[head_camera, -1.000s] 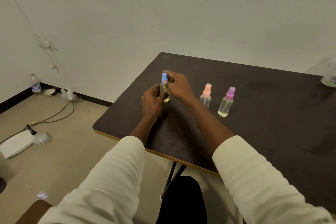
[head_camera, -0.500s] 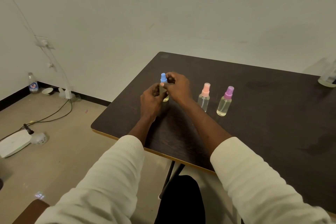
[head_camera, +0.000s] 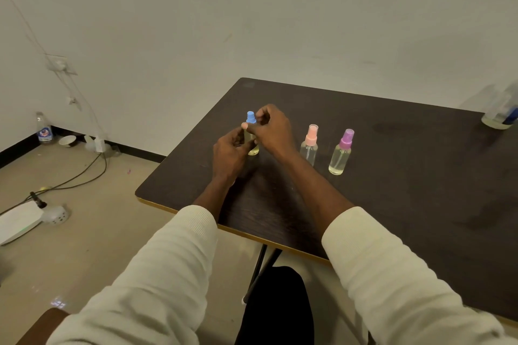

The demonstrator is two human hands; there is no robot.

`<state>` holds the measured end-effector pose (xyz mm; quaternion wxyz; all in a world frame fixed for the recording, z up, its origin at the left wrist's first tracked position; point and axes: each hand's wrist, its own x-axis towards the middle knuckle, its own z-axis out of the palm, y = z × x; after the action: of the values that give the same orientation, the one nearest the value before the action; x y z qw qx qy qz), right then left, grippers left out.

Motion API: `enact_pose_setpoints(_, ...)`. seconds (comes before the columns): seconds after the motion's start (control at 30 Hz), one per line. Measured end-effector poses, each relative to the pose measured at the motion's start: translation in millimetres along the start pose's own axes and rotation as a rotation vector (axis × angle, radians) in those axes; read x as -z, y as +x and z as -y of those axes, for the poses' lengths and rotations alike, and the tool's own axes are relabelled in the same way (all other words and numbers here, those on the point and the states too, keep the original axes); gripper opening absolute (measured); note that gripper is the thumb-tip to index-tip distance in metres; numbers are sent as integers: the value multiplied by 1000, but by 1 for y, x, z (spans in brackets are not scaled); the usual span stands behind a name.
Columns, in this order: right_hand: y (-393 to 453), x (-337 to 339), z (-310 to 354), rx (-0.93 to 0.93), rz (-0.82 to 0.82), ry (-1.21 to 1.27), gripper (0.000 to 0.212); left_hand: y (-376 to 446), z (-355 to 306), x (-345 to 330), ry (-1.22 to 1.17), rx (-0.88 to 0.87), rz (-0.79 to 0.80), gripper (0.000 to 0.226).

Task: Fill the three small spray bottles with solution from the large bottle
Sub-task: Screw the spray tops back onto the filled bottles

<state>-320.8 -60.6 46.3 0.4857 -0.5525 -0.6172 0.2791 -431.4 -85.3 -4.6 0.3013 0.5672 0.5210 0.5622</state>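
Dark table (head_camera: pixel 392 176) by a plain white wall (head_camera: pixel 252 8), left hand (head_camera: pixel 228 157) gripping the blue-capped spray bottle (head_camera: pixel 251 131), right hand (head_camera: pixel 270 129) pinching its cap at 12 o'clock.

Dim, flat indoor light, greenish-grey cast on the wall (head_camera: pixel 280 8). Soft shadows only; faint sheen on the dark bench (head_camera: pixel 406 176). Small bright glint on the floor (head_camera: pixel 57 302). Wide-angle bend at the frame edges. The large bottle (head_camera: pixel 501 112) at the bench's far right corner is smeared and blurry.
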Motion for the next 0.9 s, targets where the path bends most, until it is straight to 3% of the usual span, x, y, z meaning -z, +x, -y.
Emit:
enact_pose_setpoints(0.1, 0, 1, 0, -11, 81, 9, 38, 0, 2, 2, -18, -6, 22, 34)
enact_pose_setpoints(0.3, -3, 4, -2, 24, -67, -45, 15, 1, 5, 2, -20, -3, 74, 38)
enact_pose_setpoints(0.37, -1, 3, -3, 12, -76, -58, 16, 1, 4, 2, -25, -2, 75, 36)
enact_pose_setpoints(0.57, 0, 9, 1, 9, 125, -6, 33, 1, 4, 2, -18, -4, 87, 36)
enact_pose_setpoints(0.77, -8, 4, 3, 38, -11, -55, 30, -1, 1, 2, -6, -12, 92, 30)
enact_pose_setpoints(0.9, -16, -2, 4, 44, -104, -75, 9, -1, 3, 2, 24, -38, 110, 29)
